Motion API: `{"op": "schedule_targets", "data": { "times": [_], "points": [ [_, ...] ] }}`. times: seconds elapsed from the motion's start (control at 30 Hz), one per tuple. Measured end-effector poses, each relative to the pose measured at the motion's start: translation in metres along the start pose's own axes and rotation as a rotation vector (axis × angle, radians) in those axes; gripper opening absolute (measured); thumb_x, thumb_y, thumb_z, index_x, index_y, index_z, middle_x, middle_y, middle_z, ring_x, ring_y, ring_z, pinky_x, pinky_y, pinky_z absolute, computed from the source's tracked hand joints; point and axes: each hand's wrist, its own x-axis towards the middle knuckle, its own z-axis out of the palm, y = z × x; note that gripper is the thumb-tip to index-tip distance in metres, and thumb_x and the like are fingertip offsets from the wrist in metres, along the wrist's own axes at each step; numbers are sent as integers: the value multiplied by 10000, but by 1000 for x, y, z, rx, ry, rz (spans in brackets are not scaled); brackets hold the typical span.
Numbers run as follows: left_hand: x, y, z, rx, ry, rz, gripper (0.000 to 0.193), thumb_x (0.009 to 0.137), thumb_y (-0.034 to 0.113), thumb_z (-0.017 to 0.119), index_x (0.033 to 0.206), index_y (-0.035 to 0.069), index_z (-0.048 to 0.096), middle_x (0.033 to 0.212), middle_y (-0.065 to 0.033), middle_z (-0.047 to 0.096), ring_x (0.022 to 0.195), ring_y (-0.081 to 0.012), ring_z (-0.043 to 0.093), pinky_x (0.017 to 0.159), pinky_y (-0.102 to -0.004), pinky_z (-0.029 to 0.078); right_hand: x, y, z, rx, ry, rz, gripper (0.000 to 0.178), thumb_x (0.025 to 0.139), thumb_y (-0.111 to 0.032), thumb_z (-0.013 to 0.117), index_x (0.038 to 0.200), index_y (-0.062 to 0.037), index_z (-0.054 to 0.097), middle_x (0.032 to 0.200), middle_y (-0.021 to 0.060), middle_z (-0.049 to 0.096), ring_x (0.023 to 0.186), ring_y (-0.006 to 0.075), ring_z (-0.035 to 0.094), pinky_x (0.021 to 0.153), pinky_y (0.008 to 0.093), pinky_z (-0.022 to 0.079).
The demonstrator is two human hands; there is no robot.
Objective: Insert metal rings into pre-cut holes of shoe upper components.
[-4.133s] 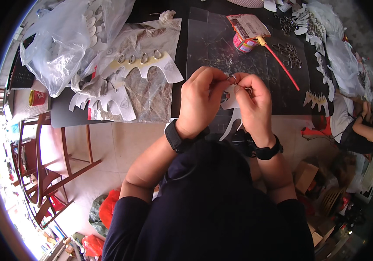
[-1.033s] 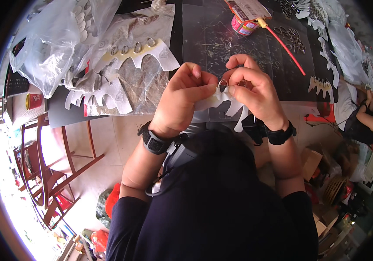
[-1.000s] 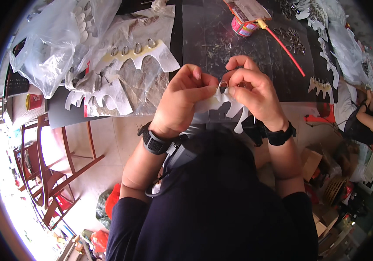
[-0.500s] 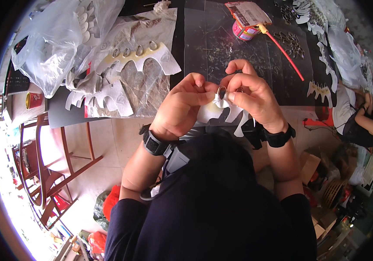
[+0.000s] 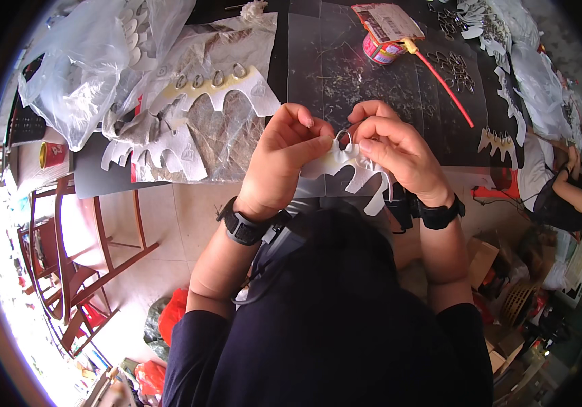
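Note:
Just past the table's near edge, a white scalloped strip (image 5: 329,165) with a yellowish glued edge hangs between my hands. A thin metal ring (image 5: 344,133) stands up out of its upper edge, where the material is folded. My left hand (image 5: 283,156) pinches the strip left of the ring, thumb and forefinger closed. My right hand (image 5: 403,152) grips it on the other side with the thumb pressed on the fold; its other fingers are bent behind. A similar scalloped strip (image 5: 257,93) with several metal rings (image 5: 218,79) along its yellow edge lies at the table's left.
A red and pink can (image 5: 380,51) carries a card on top and a red-handled brush (image 5: 443,83). Loose metal rings (image 5: 457,71) lie right of it. Plastic bags (image 5: 77,85) of white pieces sit far left. Another person (image 5: 552,180) is at the right; a wooden chair (image 5: 67,251) stands left.
The strip has come down and spread out more to both sides, showing more of its scallops. My right fingers have lowered and closed in along the fold.

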Motion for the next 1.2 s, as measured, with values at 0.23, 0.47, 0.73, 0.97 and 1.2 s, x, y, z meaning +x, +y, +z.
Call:
{"op": "schedule_targets", "data": {
  "times": [0.23,0.47,0.73,0.97,1.2],
  "points": [
    [10,10,-6,-54,-19,-121,70,885,83,510,945,56,486,825,-58,589,756,-126,550,714,-240,427,-1,-8,13,-95,-16,112,33,833,-23,546,827,7,559,1020,61,491,779,73,505,686,229,425],
    [-3,21,4,468,284,244,307,926,214,508,1137,-9,491,1007,-81,594,954,-144,515,875,-285,370,4,5,40,599,617,95,87,886,-78,531,927,-5,552,821,21,572,718,50,520,658,196,428],
    [-1,-8,23,434,115,43,242,851,46,573,1049,-24,452,936,-94,560,829,-136,571,685,-257,470,7,19,67,467,675,167,123,895,-114,534,937,1,525,839,14,526,748,51,468,699,206,407],
    [50,72,3,1005,-452,-473,424,843,69,561,1229,-26,413,893,-58,558,671,-90,550,597,-211,467,-20,7,47,426,505,182,159,884,-124,587,949,2,514,921,44,541,798,91,534,696,236,447],
    [98,32,18,1849,-703,-85,432,690,66,670,1078,18,488,864,-113,599,782,-256,609,648,-343,480,-30,17,24,-506,632,-127,202,789,22,616,959,-37,524,935,97,512,711,180,543,618,293,478]
  ]
}}
